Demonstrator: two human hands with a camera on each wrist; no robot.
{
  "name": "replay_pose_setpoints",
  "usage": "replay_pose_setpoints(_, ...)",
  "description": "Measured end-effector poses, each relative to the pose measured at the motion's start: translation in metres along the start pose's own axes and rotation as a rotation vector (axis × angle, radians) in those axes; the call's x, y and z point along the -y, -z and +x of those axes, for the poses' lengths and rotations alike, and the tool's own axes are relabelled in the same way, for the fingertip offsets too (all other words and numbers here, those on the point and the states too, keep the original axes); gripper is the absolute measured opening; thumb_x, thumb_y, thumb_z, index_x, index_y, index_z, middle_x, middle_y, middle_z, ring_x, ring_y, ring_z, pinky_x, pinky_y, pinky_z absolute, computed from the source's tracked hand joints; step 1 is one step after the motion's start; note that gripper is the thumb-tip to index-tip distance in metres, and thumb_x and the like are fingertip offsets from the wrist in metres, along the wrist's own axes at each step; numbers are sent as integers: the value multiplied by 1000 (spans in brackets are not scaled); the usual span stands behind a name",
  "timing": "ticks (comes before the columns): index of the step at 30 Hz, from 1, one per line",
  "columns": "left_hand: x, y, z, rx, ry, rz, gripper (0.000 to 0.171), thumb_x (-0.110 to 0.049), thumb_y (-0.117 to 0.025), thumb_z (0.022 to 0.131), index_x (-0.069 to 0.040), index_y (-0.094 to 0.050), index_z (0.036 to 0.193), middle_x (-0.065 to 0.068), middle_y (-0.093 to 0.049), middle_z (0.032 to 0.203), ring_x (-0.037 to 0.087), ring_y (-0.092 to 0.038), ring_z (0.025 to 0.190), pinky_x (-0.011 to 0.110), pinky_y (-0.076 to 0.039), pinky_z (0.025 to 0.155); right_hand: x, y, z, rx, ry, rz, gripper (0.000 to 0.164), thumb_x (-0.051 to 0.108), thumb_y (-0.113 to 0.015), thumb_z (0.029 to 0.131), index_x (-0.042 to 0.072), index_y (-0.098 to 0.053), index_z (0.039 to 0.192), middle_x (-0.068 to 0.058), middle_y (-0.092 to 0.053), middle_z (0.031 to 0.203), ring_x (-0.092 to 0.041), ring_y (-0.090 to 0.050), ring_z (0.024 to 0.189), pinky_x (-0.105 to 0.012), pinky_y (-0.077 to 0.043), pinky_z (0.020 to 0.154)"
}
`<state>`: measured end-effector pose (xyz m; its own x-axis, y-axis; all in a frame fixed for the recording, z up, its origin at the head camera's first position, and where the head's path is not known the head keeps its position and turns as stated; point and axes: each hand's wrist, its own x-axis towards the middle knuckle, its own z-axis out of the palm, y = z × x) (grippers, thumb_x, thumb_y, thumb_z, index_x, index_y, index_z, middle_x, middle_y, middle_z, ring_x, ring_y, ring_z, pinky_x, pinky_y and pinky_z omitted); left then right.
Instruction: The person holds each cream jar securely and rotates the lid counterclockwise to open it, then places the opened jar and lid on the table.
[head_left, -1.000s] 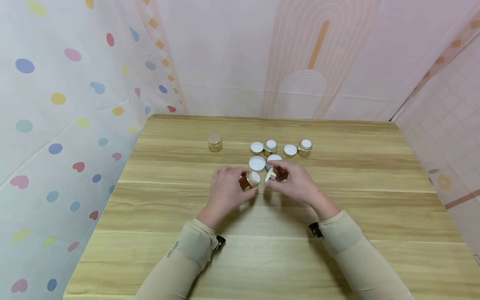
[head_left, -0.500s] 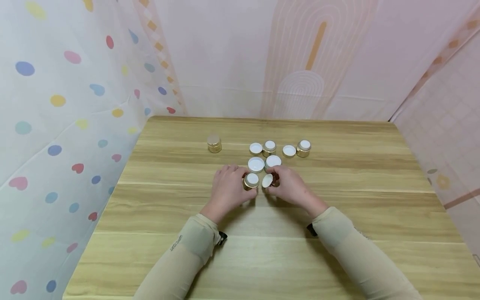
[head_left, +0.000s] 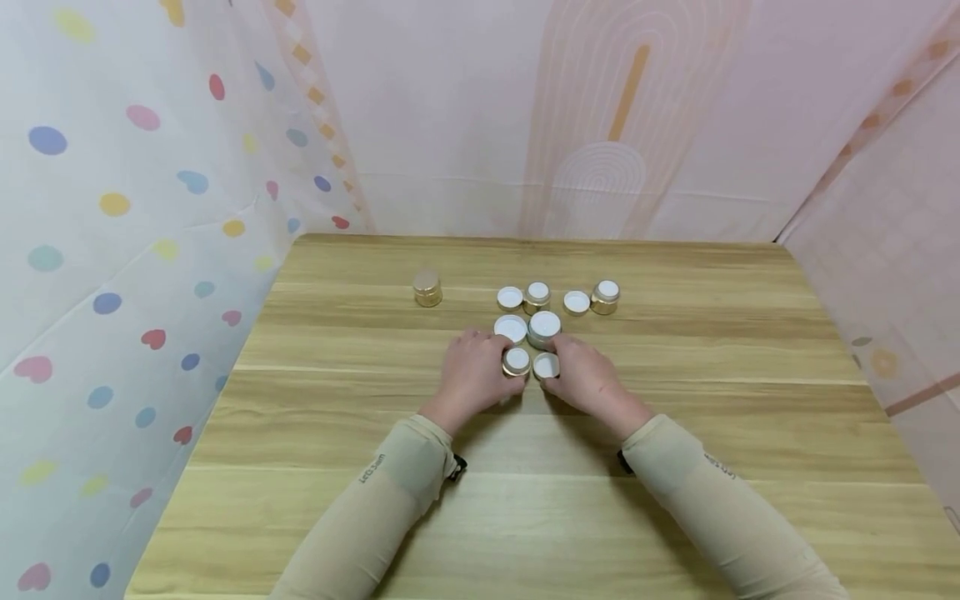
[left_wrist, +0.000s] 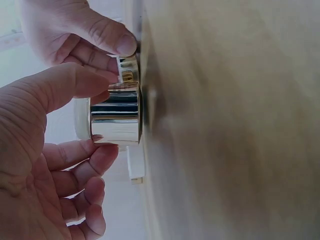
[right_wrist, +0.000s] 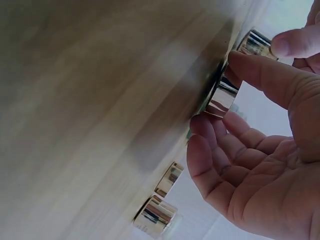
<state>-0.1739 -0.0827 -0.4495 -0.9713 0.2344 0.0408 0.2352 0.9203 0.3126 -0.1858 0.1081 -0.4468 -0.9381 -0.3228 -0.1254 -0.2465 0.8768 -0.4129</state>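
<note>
Thumb and fingers of my left hand (head_left: 474,367) grip a small gold cosmetic jar (left_wrist: 116,117), its lid off and a white disc showing at the top (head_left: 517,359). It stands upright, its base right at the table in the left wrist view. Just to its right, my right hand (head_left: 594,377) pinches a gold lid (right_wrist: 223,99) by its rim, white inside facing up. The lid lies close against the wood, almost beside the jar. Directly behind are a larger open jar (head_left: 544,325) and its wide white-lined lid (head_left: 511,326).
Farther back stand two small open gold jars (head_left: 537,298) (head_left: 606,298), each with an upturned lid (head_left: 510,297) (head_left: 576,302) at its left. A capped gold jar (head_left: 427,289) is alone at the back left. Patterned cloth (head_left: 450,125) hangs beyond the wooden table (head_left: 315,400).
The right hand has lowered the lid from a tilt to lying flat, white side up. The left hand has turned the tilted jar upright and shifted it right, nearer the lid.
</note>
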Motion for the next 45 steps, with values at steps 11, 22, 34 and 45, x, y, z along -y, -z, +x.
replay_pose_setpoints(11, 22, 13, -3, 17, 167, -199, 81, -63, -82, 86, -8, -63, 143, 15, -70, 139, 38, -64, 130, 54, -51, 113, -13, -2, -5, -24, 34, 46, 57, 26, -91, 84, 5, -66, 130, -14, -73, 124, -32, -71, 112, -53, -59, 92)
replay_pose_setpoints(22, 98, 25, 42, -254, 603, -582, 89, -39, -86, 85, -2, -41, 152, 20, -52, 148, 40, -43, 142, 55, -41, 120, -5, 10, -14, -102, 70, 27, 50, 32, -79, 96, 4, -67, 136, -15, -74, 118, -30, -71, 102, -51, -60, 88)
replay_pose_setpoints(34, 122, 23, 71, -166, 678, -355, 75, -46, -83, 90, -9, -55, 149, 17, -65, 147, 45, -49, 141, 60, -42, 115, 4, 10, -17, -156, 148, 44, 40, 24, -78, 96, 6, -70, 130, -13, -75, 120, -22, -72, 91, -43, -60, 74)
replay_pose_setpoints(45, 116, 27, 45, -166, 476, -427, 71, -38, -80, 92, -4, -55, 149, 19, -69, 141, 38, -67, 122, 54, -56, 103, 12, 13, -25, -138, 191, 121, 35, 22, -78, 95, 5, -72, 125, -11, -77, 112, -23, -73, 91, -38, -60, 75)
